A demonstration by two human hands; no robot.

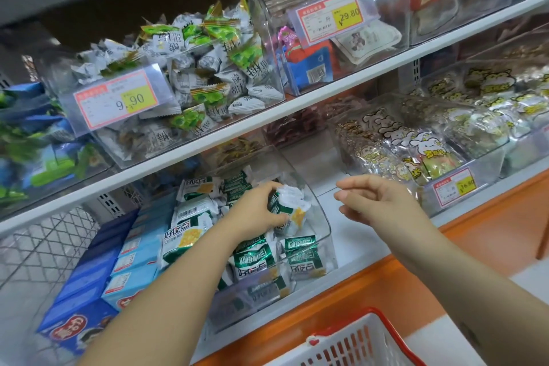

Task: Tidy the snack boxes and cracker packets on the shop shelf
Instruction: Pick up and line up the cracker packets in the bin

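We see the left hand (258,212) curled round 1 green-and-white cracker packet (292,209) (its end pokes out past the fingertips), over the pile inside the clear bin (322,227). The right hand (377,202) hovers just right of the bin, fingers loose, holding nothing.

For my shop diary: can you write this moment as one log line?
left hand: grips cracker packet inside clear bin | right hand: holds nothing, hovers right of bin | blue snack boxes: left of bin
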